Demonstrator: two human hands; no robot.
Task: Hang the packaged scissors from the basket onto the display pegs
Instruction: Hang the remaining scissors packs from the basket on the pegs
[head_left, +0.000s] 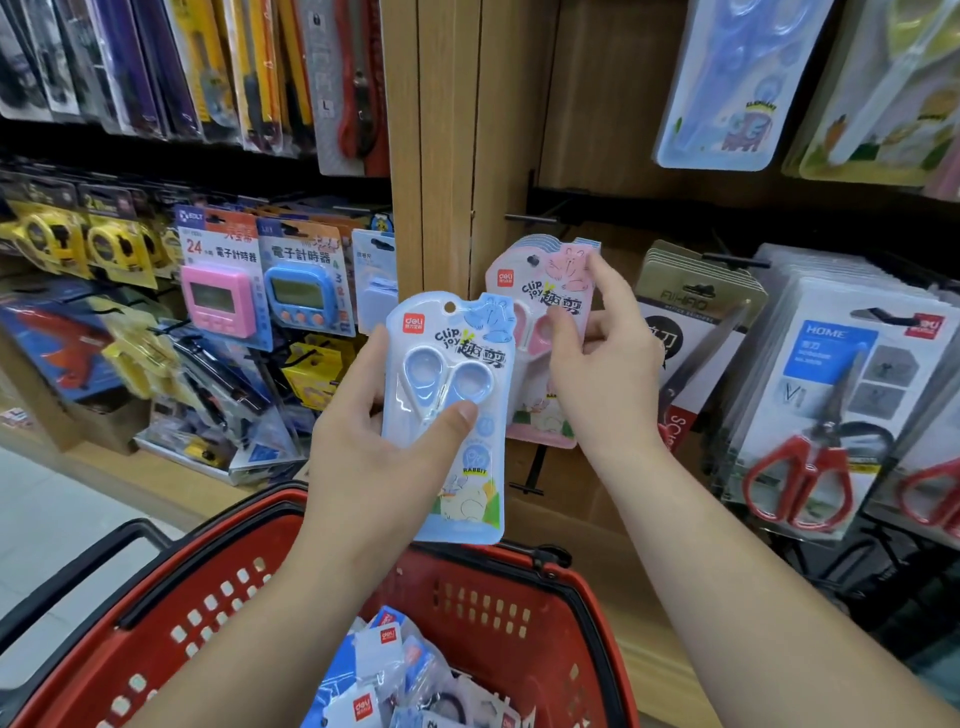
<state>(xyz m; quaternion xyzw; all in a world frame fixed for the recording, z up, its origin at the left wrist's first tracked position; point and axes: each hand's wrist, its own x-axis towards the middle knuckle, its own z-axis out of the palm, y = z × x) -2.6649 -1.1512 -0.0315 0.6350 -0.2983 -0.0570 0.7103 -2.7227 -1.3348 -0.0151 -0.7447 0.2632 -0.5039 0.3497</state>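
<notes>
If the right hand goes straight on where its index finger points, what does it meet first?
The right hand would meet the stack of pink scissors packs; the fingertip seems already at its top corner, though depth is unclear.

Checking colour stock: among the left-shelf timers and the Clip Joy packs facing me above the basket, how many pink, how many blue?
Pink: 2, pink timer and pink pack
Blue: 2, blue timer and blue pack in left hand
Total: 4

body: person | left hand (375, 457) bare | right hand (608, 382) bare | forearms unsleeved
</notes>
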